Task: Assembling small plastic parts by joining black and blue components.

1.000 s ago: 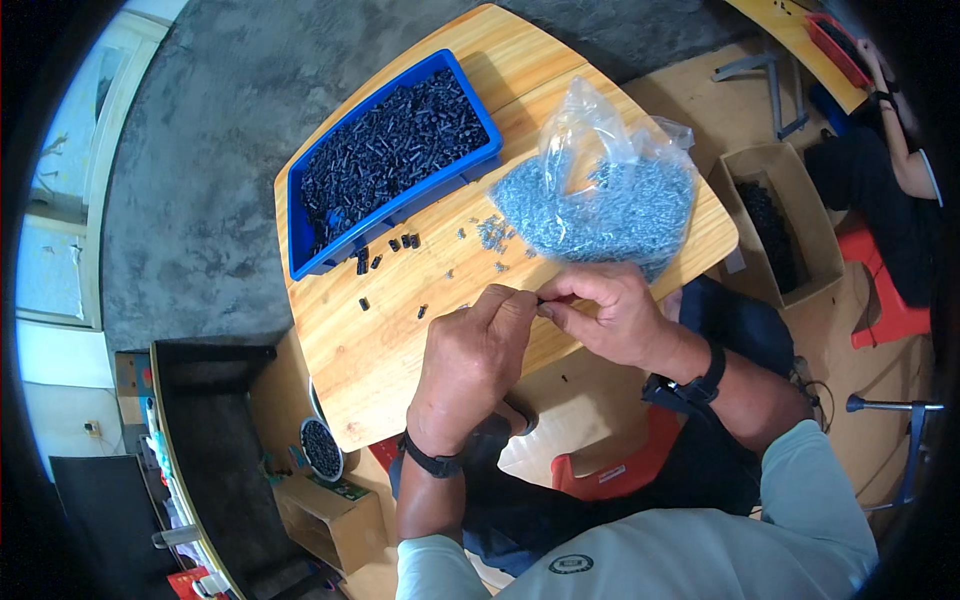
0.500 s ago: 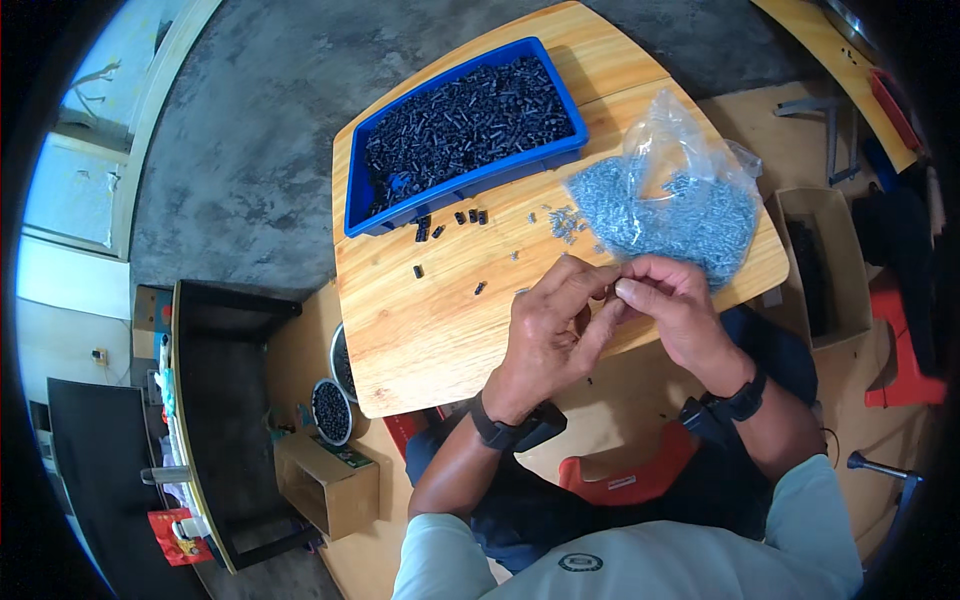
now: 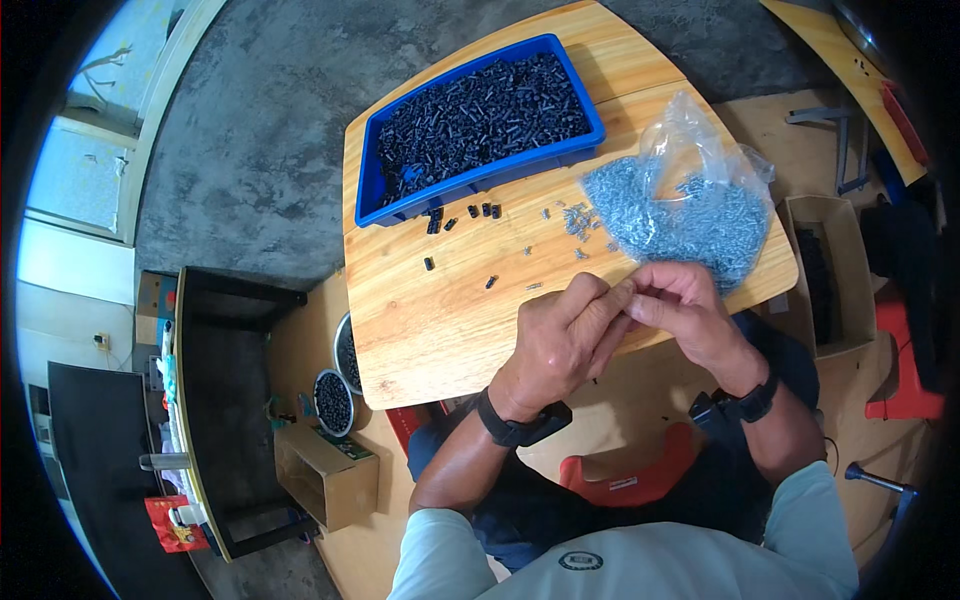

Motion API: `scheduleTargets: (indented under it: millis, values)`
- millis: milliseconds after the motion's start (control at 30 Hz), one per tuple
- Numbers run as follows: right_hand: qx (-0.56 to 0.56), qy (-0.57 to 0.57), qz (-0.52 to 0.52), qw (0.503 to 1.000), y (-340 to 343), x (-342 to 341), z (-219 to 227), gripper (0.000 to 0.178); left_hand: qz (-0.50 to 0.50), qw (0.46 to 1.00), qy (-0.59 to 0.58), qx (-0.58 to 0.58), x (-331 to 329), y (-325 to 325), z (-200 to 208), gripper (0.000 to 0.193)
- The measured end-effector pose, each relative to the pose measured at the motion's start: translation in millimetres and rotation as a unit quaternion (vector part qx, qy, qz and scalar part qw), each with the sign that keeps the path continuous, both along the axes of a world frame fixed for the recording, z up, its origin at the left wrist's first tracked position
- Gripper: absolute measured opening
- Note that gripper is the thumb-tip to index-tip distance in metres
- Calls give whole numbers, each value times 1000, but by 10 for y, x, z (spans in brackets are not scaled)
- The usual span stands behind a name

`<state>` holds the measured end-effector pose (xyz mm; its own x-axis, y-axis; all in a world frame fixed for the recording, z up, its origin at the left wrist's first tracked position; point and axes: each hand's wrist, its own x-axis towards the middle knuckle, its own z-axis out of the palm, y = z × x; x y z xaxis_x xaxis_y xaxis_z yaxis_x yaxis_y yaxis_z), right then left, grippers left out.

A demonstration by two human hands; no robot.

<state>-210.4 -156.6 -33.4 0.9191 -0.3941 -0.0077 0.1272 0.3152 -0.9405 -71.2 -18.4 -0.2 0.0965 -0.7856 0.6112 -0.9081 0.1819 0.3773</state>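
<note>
My left hand and my right hand meet fingertip to fingertip over the table's near edge. Both are closed in a pinch, and whatever is between the fingers is too small or hidden to make out. Just beyond my right hand lies a clear plastic bag full of small silvery screws. Several loose screws are scattered beside the bag. Left of them, several small black plastic pieces lie on the wooden tabletop. One black piece lies nearer my left hand.
A blue tray heaped with black pieces stands at the table's far side. Cardboard boxes stand on the floor at right and left. Near the left box are bowls of black parts. A red stool shows between my legs.
The view has shifted slightly, so the table sits a little further right. My hands stay pinched together, with the fingers slightly repositioned.
</note>
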Motion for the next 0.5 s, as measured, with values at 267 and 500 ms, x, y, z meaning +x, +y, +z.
scheduleTargets:
  millis: [267, 500]
  values:
    - [-19, -12, 0, 1000, 43, 32, -18, 17, 2, 998, 53, -15, -2, 22, -73, 35]
    - [15, -21, 12, 1000, 114, 118, -9, 19, 26, 996, 77, -49, -6, 112, -66, 30]
